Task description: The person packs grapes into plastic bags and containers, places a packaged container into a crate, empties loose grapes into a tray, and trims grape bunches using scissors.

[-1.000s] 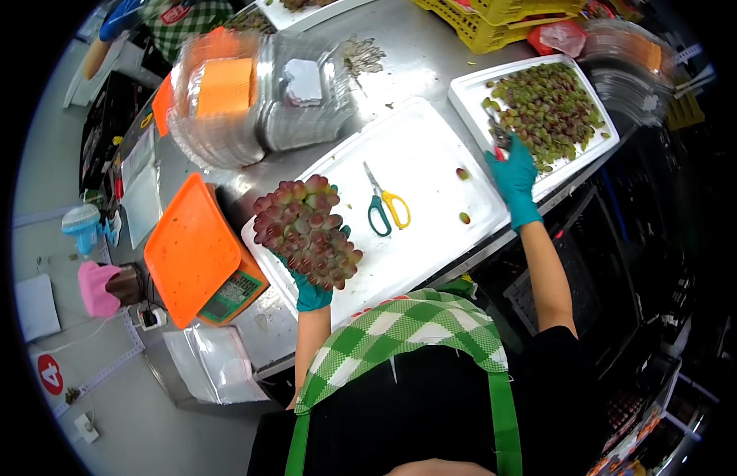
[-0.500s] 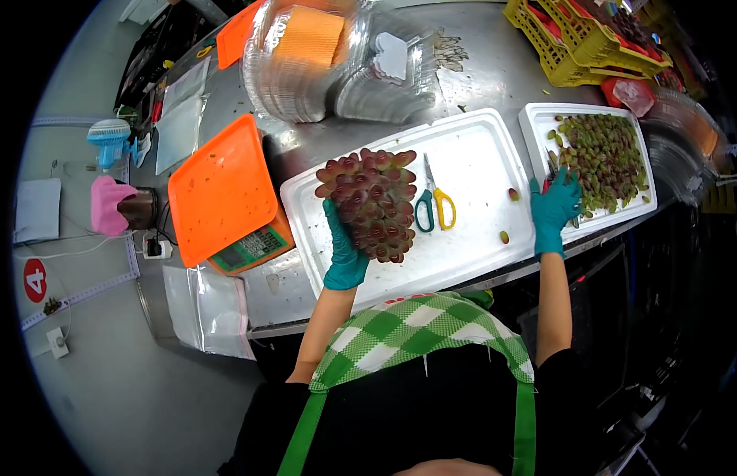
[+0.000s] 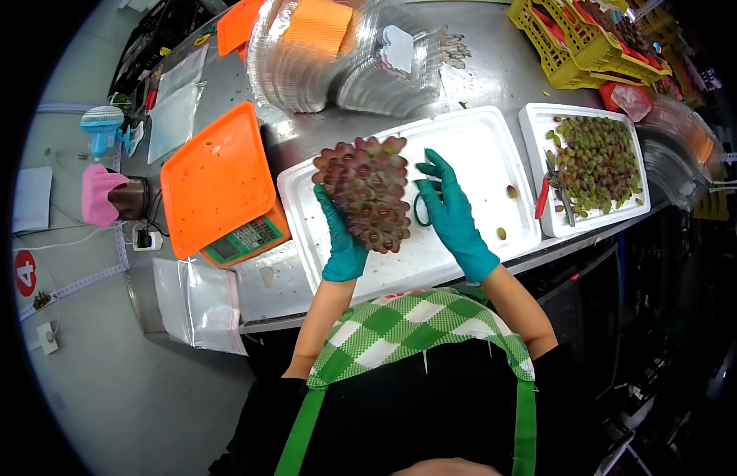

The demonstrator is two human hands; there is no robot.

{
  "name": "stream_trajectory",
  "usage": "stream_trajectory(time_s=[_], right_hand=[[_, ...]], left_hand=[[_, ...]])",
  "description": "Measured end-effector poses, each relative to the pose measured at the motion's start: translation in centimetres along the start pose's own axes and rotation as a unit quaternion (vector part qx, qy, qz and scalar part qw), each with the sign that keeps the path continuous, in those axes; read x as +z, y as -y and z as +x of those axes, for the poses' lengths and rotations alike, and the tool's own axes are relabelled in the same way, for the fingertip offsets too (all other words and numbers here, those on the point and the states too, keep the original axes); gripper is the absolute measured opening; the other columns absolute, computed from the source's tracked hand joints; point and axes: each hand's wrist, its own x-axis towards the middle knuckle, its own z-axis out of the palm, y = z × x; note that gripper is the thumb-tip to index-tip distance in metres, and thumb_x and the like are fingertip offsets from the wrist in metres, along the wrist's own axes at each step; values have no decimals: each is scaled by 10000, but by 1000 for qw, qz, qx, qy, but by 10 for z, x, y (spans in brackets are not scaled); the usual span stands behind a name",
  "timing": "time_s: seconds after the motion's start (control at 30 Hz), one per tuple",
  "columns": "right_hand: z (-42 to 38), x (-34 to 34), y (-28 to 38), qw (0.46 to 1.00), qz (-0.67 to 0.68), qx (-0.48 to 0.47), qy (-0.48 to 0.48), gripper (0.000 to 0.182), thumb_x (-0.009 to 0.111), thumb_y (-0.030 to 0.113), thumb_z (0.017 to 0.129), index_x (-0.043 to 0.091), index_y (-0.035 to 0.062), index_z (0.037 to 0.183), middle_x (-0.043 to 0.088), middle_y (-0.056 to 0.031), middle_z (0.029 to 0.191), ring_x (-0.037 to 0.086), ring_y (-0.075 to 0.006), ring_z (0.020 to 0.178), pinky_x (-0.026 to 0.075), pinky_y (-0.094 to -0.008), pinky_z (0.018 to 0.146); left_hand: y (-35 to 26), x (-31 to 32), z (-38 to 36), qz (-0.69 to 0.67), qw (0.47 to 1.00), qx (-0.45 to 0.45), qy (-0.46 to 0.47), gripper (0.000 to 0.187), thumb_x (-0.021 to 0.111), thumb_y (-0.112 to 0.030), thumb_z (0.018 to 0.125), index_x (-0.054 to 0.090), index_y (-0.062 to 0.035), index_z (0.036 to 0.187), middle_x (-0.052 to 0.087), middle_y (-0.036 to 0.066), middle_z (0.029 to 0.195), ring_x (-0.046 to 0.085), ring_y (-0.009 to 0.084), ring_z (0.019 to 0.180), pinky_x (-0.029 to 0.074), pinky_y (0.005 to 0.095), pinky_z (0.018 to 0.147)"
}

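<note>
My left hand [image 3: 344,246], in a teal glove, is wrapped round the lower left side of a dense bunch of reddish-purple grapes [image 3: 364,194]. The bunch is held above a large white tray [image 3: 463,246]. Just right of the grapes, my right hand [image 3: 454,214], gloved the same way, has its fingers apart with nothing visibly gripped. It covers most of a pair of scissors [image 3: 417,213]; only part of a teal handle loop shows beside the fingers. Two loose grapes [image 3: 512,191] lie in the tray to the right of this hand.
To the right, a smaller white tray [image 3: 535,135] holds many loose grapes and red-handled snips [image 3: 542,198]. An orange-topped scale [image 3: 222,178] stands at left, with clear bags [image 3: 198,305] near the edge. Stacked clear plastic containers [image 3: 293,75] and yellow crates [image 3: 562,59] stand at the back.
My right hand has moved left from the loose grapes in the smaller tray to over the scissors. The snips there are now uncovered. My left hand still holds the bunch.
</note>
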Motion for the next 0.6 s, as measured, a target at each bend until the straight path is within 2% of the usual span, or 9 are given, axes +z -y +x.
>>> stream_trajectory(time_s=[0.03,0.07,0.13,0.17,0.23,0.3,0.43,0.53,0.6], right_hand=[[2,-3,-14,982,-188,-8,12,503,552,188,808,346,66,1251,515,-116,1031,539,-191,865,449,-300,717],[3,-7,-31,929,-369,-16,24,489,572,189,787,381,86,1225,506,-123,1013,547,-218,856,453,-326,705],[5,-4,-56,866,-496,27,59,524,612,202,739,399,90,1205,496,-126,933,547,-249,816,459,-354,674],[4,-2,-63,828,-554,49,79,542,632,209,715,408,93,1194,491,-128,893,547,-264,796,462,-368,658],[6,1,-69,809,-579,72,78,549,633,208,709,405,87,1193,485,-126,876,551,-263,786,466,-369,634],[7,5,-71,811,-574,91,67,588,623,216,718,370,74,1229,492,-137,872,564,-272,736,472,-367,590],[8,4,-72,811,-562,162,25,654,620,220,727,316,70,1286,536,-150,825,579,-274,653,479,-346,589],[7,-14,-85,897,-428,111,-19,608,615,208,732,360,51,1261,571,-170,813,597,-247,695,485,-327,615],[-2,-28,-68,957,-208,202,21,510,594,141,747,422,-2,1205,598,-141,835,596,-182,706,488,-288,630]], left_hand=[[0,-9,0,-31,999,-6,21,661,334,-584,820,255,-155,1317,341,79,1308,388,247,1162,359,402,954],[-2,-11,0,-36,999,1,21,654,327,-580,825,250,-157,1318,340,82,1308,392,247,1159,367,400,947],[-6,-9,0,-45,999,19,17,641,311,-571,834,240,-160,1321,338,87,1309,401,247,1152,385,397,932],[-10,-5,-3,-21,999,24,13,679,350,-601,805,250,-163,1315,322,75,1320,366,250,1182,326,396,985],[-16,6,-10,1,999,40,-8,684,357,-603,801,251,-163,1315,323,74,1319,362,247,1184,326,395,983],[-16,-8,-9,-9,999,52,-12,680,377,-598,798,268,-162,1308,336,67,1309,367,241,1178,330,396,976],[-17,-22,-8,-83,996,32,24,654,402,-578,801,299,-160,1293,356,51,1295,375,227,1165,332,390,974],[-19,-12,-12,-45,997,62,3,639,396,-566,810,297,-160,1294,356,47,1295,374,222,1165,331,383,974],[-20,-11,-16,-35,998,60,-5,639,389,-562,815,290,-158,1299,355,48,1296,376,223,1163,333,381,972]])
